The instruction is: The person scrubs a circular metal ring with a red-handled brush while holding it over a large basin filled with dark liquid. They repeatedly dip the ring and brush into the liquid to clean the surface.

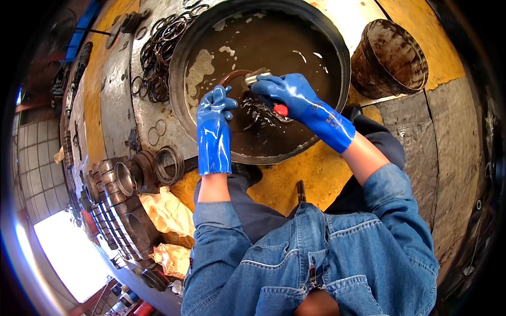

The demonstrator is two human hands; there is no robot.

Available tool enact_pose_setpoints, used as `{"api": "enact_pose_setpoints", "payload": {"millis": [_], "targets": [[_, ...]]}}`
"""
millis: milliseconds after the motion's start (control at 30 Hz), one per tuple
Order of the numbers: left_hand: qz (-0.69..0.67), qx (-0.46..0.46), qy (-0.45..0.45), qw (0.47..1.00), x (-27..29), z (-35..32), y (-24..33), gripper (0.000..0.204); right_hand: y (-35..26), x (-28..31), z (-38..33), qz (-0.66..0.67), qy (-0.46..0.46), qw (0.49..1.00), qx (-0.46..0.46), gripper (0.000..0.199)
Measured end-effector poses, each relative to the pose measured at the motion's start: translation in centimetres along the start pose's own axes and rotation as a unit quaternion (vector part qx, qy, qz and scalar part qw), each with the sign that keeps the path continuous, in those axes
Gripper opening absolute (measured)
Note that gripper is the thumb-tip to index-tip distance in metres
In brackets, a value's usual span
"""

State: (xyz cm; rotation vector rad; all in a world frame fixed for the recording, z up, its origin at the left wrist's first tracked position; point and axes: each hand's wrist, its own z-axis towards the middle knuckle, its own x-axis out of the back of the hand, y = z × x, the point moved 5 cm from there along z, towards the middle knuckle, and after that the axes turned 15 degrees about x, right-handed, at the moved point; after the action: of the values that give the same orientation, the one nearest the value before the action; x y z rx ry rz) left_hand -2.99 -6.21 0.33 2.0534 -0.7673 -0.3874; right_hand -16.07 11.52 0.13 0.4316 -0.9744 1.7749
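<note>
At upper centre you seem mid-scrub, left hand gripping a brown ring, right hand a brush-like tool; next, probably rotate the ring.

I count two blue gloves, one on my left grip and one on my right grip. With the left I hold one brown ring; with the right, one red-ended tool. I have one round basin and one bucket. I see one heap of dark rings, too tangled to number, and two crumpled brown papers. The stacked metal cylinders overlap too much for me to count.
</note>
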Motion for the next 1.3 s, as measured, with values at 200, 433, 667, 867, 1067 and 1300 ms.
{"api": "enact_pose_setpoints", "payload": {"millis": [200, 433, 667, 867, 1067, 1300], "targets": [[-0.004, 0.033, -0.075, 0.997, -0.5, 0.5, -0.8, 0.038, 2.4, -2.3, -2.0, 0.014, -0.081, 0.97, -0.227, 0.029], [-0.052, 0.017, -0.087, 0.995, -0.1, 1.2, -1.6, 0.035, 1.4, -4.1, -4.1, 0.35, -0.076, 0.817, -0.452, 0.028], [-0.092, 0.015, -0.099, 0.991, -0.8, 2.0, -2.0, 0.042, -0.7, -6.1, -5.4, 0.462, 0.106, 0.848, -0.239, 0.034], [-0.063, 0.019, -0.059, 0.996, -0.6, 1.9, -2.2, 0.045, -0.8, -3.1, -3.0, 0.321, -0.113, 0.838, -0.426, 0.034], [-0.042, 0.036, -0.044, 0.997, -0.6, 2.0, -2.3, 0.045, 1.6, -3.2, -2.6, -0.061, -0.169, 0.954, -0.238, 0.033], [-0.029, 0.057, -0.074, 0.995, 0.0, 1.9, -2.6, 0.045, -1.1, 0.0, 0.3, -0.188, -0.008, 0.98, 0.067, 0.036]]}}
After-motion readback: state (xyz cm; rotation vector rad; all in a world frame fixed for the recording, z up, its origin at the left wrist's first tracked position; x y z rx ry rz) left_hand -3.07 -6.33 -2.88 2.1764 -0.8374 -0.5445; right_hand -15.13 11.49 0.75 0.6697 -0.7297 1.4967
